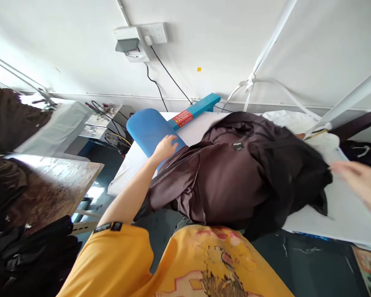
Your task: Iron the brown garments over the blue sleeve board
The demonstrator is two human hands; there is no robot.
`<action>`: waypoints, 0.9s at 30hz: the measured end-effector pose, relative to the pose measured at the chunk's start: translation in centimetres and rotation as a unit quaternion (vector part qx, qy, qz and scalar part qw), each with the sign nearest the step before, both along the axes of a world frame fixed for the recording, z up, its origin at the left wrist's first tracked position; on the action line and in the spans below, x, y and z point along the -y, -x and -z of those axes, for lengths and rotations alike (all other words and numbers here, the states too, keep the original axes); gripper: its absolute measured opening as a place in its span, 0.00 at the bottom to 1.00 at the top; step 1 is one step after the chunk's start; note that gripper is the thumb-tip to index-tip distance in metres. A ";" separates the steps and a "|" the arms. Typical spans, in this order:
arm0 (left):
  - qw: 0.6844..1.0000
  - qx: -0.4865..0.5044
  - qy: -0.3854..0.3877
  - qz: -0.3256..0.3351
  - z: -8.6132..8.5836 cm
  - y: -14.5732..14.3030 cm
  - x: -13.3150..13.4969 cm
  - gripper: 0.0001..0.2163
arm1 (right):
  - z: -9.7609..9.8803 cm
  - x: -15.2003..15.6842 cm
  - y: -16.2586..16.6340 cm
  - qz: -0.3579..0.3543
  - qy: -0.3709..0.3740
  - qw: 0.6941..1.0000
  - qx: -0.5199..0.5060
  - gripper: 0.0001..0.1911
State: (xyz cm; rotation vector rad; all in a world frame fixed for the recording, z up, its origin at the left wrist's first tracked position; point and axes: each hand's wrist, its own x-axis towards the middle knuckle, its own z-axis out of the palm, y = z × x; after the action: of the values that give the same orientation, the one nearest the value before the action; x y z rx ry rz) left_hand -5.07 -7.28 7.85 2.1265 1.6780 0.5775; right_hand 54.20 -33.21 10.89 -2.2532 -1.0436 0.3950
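A dark brown-black garment [228, 177] with a small neck label lies spread over a padded blue board [151, 130] and the white-covered table [204, 128] in front of me. My left hand [166, 147] is over the blue board, just beyond the garment's left edge; its fingers are loosely bent and apart, with nothing seen in them. At the far right, my right hand [357, 175] is smeared by motion. Its fingertips meet the garment's black right edge, but whether they grip the cloth cannot be made out. Part of the garment hangs over the table's near side.
Behind the board stands a blue arm with a red warning label [184, 119]. A metal machine with cables [103, 123] is to the left, beside a worn board [55, 185] and piled dark clothes [21, 255]. White posts [352, 95] slant down at the right.
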 end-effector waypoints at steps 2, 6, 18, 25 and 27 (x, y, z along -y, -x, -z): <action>0.998 -0.008 0.039 -0.048 3.6 3.7 4.6 0.10 | 3.7 0.7 2.6 0.008 0.062 0.978 -0.197 0.11; 0.988 -0.003 0.059 -0.144 6.9 7.0 9.8 0.11 | 11.4 2.0 12.0 -0.019 0.159 0.925 -0.343 0.10; 0.963 0.152 0.125 -0.181 6.5 5.1 11.5 0.17 | 17.5 0.5 30.6 -0.173 -0.006 0.940 -0.293 0.34; 0.909 0.324 0.144 -0.217 4.4 7.7 16.5 0.24 | 14.6 7.7 25.2 -0.189 -0.036 0.961 -0.197 0.31; 0.904 0.324 0.151 -0.237 4.7 9.0 18.2 0.24 | 15.0 11.0 23.1 -0.202 -0.023 0.968 -0.148 0.29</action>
State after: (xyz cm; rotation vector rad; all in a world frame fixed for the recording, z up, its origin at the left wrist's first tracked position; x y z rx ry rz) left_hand -14.06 -25.47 3.15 1.1168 1.7190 0.9597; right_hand 31.09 -44.26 -4.08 -1.8587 -1.3277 0.8419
